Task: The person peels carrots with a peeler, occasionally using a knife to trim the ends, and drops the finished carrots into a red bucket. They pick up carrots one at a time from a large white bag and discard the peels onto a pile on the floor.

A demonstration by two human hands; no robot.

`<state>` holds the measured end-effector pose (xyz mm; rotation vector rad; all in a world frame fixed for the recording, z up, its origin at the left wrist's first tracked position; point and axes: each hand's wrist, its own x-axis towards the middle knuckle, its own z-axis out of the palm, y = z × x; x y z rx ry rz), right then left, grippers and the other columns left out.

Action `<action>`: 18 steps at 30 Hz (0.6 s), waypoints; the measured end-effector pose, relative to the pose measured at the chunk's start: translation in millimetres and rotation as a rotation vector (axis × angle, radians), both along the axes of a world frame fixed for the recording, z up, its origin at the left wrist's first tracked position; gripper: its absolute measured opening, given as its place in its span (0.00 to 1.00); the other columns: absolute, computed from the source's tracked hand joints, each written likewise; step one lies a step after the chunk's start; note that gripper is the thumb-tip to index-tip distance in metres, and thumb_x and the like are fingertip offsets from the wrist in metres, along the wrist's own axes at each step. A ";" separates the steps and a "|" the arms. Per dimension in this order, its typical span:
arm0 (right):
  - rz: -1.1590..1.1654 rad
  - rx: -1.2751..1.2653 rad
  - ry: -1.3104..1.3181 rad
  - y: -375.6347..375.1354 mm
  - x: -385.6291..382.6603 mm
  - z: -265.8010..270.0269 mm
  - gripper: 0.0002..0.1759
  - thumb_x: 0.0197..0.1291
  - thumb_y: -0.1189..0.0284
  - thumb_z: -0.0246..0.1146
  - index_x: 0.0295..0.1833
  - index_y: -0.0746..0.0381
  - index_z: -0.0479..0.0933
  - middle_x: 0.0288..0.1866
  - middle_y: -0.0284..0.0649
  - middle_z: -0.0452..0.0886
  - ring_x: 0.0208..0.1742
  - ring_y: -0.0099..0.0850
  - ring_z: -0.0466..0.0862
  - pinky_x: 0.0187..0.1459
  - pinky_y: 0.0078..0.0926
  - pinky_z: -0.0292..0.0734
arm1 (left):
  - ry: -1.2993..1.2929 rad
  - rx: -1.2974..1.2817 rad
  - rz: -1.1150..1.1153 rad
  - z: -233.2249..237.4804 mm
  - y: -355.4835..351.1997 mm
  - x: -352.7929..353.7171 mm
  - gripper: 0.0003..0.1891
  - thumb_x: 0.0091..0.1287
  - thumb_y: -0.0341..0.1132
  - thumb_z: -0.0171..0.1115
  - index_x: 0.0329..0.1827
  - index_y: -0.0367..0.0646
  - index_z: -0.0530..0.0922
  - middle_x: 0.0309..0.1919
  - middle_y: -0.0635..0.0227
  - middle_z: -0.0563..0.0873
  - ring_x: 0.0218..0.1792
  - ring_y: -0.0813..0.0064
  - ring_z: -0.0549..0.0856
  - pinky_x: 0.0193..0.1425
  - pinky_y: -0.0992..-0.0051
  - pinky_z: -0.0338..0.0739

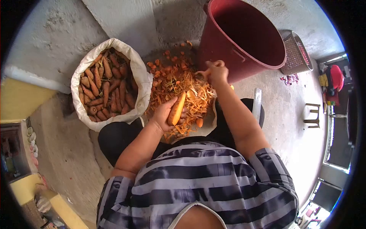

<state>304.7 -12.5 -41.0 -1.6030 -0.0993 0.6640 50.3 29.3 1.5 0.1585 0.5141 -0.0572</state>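
Observation:
My left hand (166,114) is wrapped round a carrot (177,109), part of whose surface is bright and peeled. Up and to the right, my right hand (217,73) is closed near the red bin's side; what its fingers hold is too blurred to make out. Beneath and between both hands lies a heap of orange peelings (194,89) on the floor. A small orange piece (199,122) rests at the heap's lower edge.
At the left stands an open white sack (144,78) of unpeeled carrots. A tall red bin (244,57) stands at the upper right, with a perforated basket (295,57) beside it. Bare wall runs behind them. My knees flank the peelings.

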 end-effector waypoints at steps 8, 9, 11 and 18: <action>0.444 0.252 0.342 -19.7 -98.0 91.7 0.15 0.49 0.67 0.69 0.32 0.60 0.69 0.20 0.33 0.71 0.18 0.24 0.71 0.17 0.21 0.66 | 0.048 0.079 0.101 4.1 4.0 2.8 0.15 0.69 0.43 0.42 0.46 0.42 0.71 0.32 0.64 0.76 0.29 0.71 0.77 0.26 0.72 0.75; 0.536 0.341 0.401 -22.3 -108.6 94.6 0.14 0.49 0.69 0.69 0.31 0.61 0.70 0.21 0.35 0.73 0.17 0.23 0.73 0.16 0.19 0.66 | 0.056 0.135 0.135 10.8 2.1 4.1 0.15 0.69 0.42 0.43 0.46 0.40 0.71 0.33 0.63 0.77 0.30 0.70 0.78 0.27 0.70 0.77; 0.651 0.341 0.387 -19.6 -118.2 87.3 0.12 0.49 0.70 0.69 0.30 0.62 0.71 0.23 0.37 0.75 0.17 0.23 0.73 0.17 0.19 0.67 | -0.123 0.073 0.133 -23.3 5.3 2.5 0.14 0.67 0.38 0.45 0.48 0.37 0.71 0.36 0.60 0.78 0.34 0.70 0.81 0.33 0.67 0.81; 0.052 0.025 0.068 -2.6 -17.5 32.8 0.13 0.51 0.72 0.67 0.29 0.63 0.68 0.27 0.39 0.75 0.22 0.26 0.74 0.20 0.25 0.70 | -0.144 -0.121 -0.043 -3.2 1.7 -1.8 0.12 0.70 0.46 0.42 0.49 0.50 0.66 0.29 0.66 0.70 0.29 0.74 0.71 0.27 0.77 0.70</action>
